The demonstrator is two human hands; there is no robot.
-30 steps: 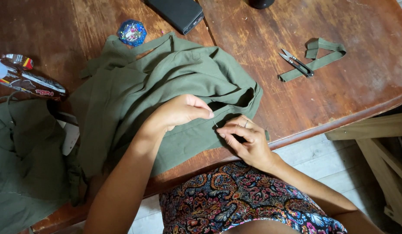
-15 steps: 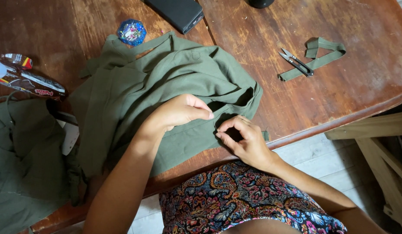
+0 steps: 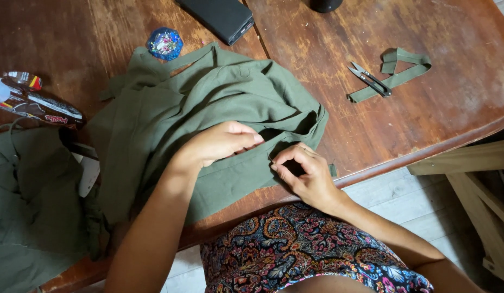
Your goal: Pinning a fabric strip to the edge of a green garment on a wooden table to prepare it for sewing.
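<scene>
Wooden table (image 3: 436,116) underneath everything, worn and scratched. Olive green garment (image 3: 208,114) spread across the middle, bunched and folded, lower edge hanging near the table's front rim. More green cloth (image 3: 29,217) heaped at eight o'clock. Left hand (image 3: 222,142) pressing flat on the garment, fingers together, holding the fabric down. Right hand (image 3: 306,176) just beside it at four o'clock, fingertips pinched tight on the garment's edge; whether anything thin sits between them, cannot tell. Black case (image 3: 222,17) up at twelve o'clock. Green strap (image 3: 396,73) at two o'clock, small snips (image 3: 370,80) lying on it. Blue round pincushion (image 3: 164,43) at eleven o'clock.
</scene>
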